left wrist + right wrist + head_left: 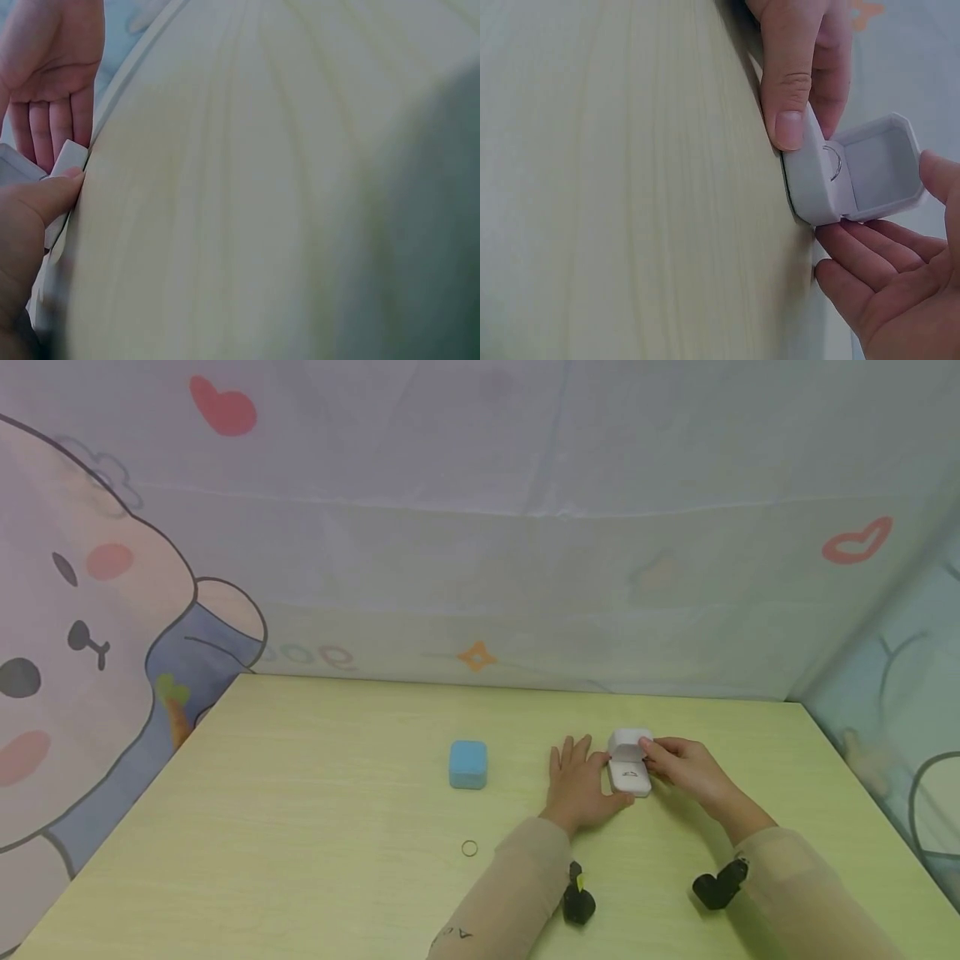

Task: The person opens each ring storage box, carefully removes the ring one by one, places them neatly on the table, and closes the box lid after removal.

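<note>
On the worktop [300, 793], your left grip [583, 789] and right grip [686, 768] pinch the white box [814, 187]: ring [840, 162] seated, lid [881, 169] probably closes next.

Curtained-off indoor nook — cartoon-print cloth hangings [465, 543], pale wood-grain tabletop [300, 827]

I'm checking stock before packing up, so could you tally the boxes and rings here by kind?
Boxes: 2 (closed blue box, open white box)
Rings: 2 (loose ring on the table, boxed ring in the white one)
Total: 4
</note>
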Tool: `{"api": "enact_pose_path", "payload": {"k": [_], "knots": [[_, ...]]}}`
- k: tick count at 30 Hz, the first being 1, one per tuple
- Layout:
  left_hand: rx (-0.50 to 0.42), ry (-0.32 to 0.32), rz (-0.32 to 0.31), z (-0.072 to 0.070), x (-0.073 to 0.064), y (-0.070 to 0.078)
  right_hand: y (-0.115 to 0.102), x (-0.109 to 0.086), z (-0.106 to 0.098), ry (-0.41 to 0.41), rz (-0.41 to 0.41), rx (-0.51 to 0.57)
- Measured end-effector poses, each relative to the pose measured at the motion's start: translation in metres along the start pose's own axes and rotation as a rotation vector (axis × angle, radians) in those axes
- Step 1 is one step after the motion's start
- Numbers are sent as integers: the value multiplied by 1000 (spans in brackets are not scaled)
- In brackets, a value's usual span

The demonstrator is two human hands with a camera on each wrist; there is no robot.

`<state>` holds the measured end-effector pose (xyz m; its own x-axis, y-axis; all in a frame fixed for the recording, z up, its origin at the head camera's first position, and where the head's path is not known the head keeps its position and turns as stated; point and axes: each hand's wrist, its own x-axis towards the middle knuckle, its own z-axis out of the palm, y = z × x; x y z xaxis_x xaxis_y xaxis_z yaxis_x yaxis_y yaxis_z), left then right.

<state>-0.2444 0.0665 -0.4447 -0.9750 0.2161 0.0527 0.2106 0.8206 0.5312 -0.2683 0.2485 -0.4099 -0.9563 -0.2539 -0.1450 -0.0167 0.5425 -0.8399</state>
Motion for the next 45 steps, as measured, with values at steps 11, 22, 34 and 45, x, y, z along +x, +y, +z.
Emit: {"api": "enact_pose_path", "payload": {"k": [11,22,34,45], "knots": [[-9,16,30,3,2,-3,1,0,0,4,-5,32],[-5,22,33,3,2,-1,2,-1,-2,21,-17,26],[-17,23,31,1,0,0,1,-5,-3,48,-35,6],[1,26,28,6,3,-3,3,-8,-5,59,-47,-3]]}}
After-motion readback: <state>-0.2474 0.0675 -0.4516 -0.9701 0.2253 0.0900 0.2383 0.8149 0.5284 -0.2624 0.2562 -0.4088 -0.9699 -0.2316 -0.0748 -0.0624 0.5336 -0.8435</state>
